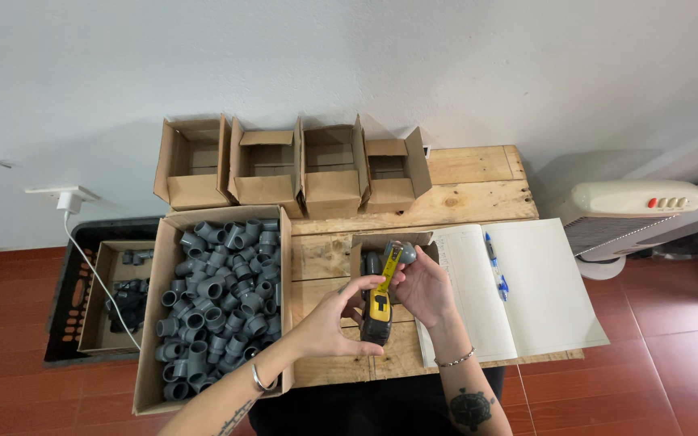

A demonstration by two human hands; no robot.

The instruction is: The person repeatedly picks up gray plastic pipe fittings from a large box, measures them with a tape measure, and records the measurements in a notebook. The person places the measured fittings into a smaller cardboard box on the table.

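a view from above of a wooden plank table (478,194) set against a pale wall, with a person's two bare forearms reaching in from the near edge.

the left hand (329,323) is closed around a black and yellow tape measure (377,313), its case held upright near the middle of the table, thumb under it and fingers curled over. the yellow blade runs up and away from the case to the right hand (423,284), which pinches a small grey plastic pipe elbow fitting (401,253) between fingertips and thumb, holding it against the blade's end. both hands are raised just above the table — the fitting hangs over a small open cardboard box (369,245) that already holds a few grey fittings.

to the left sits a large open cardboard box (149,355) heaped with many more grey fittings. along the far edge stand four empty open cardboard boxes (268,173) in a row. to the right lies an open notebook with blank pages (543,299), a blue pen (494,265) resting near its spine. on the red tiled floor at far left, a black plastic crate (62,311) holds another box with dark fittings.

judging by this, the fitting is being measured — the step in hand. the next move would call for a steady blade and a clear reading across the fitting's opening.
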